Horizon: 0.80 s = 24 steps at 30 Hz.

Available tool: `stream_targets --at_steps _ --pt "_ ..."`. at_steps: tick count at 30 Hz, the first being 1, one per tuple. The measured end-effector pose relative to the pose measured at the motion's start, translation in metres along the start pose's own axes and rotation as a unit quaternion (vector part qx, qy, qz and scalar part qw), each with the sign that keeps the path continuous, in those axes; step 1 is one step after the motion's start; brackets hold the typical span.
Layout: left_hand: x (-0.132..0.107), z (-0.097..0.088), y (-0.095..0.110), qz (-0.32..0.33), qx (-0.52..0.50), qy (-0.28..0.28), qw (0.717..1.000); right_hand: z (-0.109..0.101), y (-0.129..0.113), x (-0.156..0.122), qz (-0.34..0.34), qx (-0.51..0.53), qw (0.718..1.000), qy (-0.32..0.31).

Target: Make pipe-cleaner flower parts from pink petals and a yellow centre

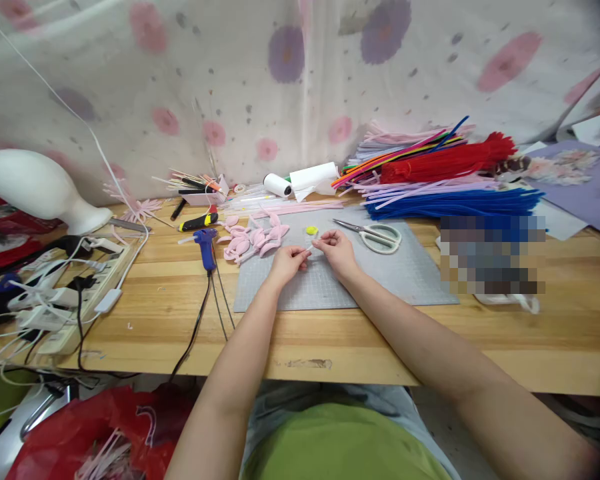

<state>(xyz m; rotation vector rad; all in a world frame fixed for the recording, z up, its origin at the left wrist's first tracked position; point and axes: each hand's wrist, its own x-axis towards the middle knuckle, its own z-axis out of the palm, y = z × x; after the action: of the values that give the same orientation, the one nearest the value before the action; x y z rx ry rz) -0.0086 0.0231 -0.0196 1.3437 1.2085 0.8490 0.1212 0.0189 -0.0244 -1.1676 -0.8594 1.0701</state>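
Observation:
Over the grey cutting mat (pixel 340 293), my left hand (pixel 290 263) and my right hand (pixel 336 252) are close together, fingertips pinched. Between them runs a thin white strip (pixel 310 249), perhaps a piece of pipe cleaner; most of it is hidden by my fingers. A small yellow piece (pixel 311 231) shows just beyond my fingertips, and I cannot tell whether it is joined to the strip. Left of my left hand lies a pile of pink looped pipe-cleaner shapes (pixel 255 239). Scissors (pixel 380 238) with pale handles rest on the mat beyond my right hand.
A blue glue gun (pixel 206 250) trails a black cord over the table's front edge. Pipe-cleaner bundles, red (pixel 440 162) and blue (pixel 450 204), lie at the back right. At the left are a crowded power strip (pixel 90 300) and a white foam head (pixel 35 190).

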Motion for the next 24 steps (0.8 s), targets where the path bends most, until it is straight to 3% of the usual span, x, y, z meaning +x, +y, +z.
stream_targets --at_steps 8,10,12,15,17,20,22,24 --pt "-0.001 -0.006 -0.008 0.005 0.040 -0.037 0.999 -0.002 -0.001 0.002 0.001 0.029 0.999 0.024" --pt "-0.005 -0.010 -0.004 0.050 0.105 0.005 0.993 -0.003 -0.003 0.002 -0.001 0.023 0.999 0.023" --pt "-0.009 -0.013 0.003 0.127 0.174 0.094 0.972 -0.003 -0.005 0.000 -0.007 0.011 1.000 0.016" --pt "-0.013 -0.012 0.011 0.207 0.197 0.191 0.939 -0.001 -0.007 -0.003 -0.027 -0.003 1.000 -0.004" --pt "-0.013 -0.007 0.012 0.194 0.145 0.167 0.956 0.000 -0.007 -0.005 -0.040 -0.007 0.999 -0.016" --pt "-0.013 0.007 0.009 0.088 0.009 0.058 0.994 0.001 -0.007 -0.006 -0.052 -0.002 0.998 -0.023" --pt "-0.014 0.015 0.008 0.018 -0.074 0.003 0.997 0.001 -0.007 -0.006 -0.050 -0.001 0.999 -0.021" --pt "-0.015 0.020 0.008 -0.012 -0.134 -0.019 0.991 0.000 -0.008 -0.006 -0.049 -0.010 0.999 -0.014"
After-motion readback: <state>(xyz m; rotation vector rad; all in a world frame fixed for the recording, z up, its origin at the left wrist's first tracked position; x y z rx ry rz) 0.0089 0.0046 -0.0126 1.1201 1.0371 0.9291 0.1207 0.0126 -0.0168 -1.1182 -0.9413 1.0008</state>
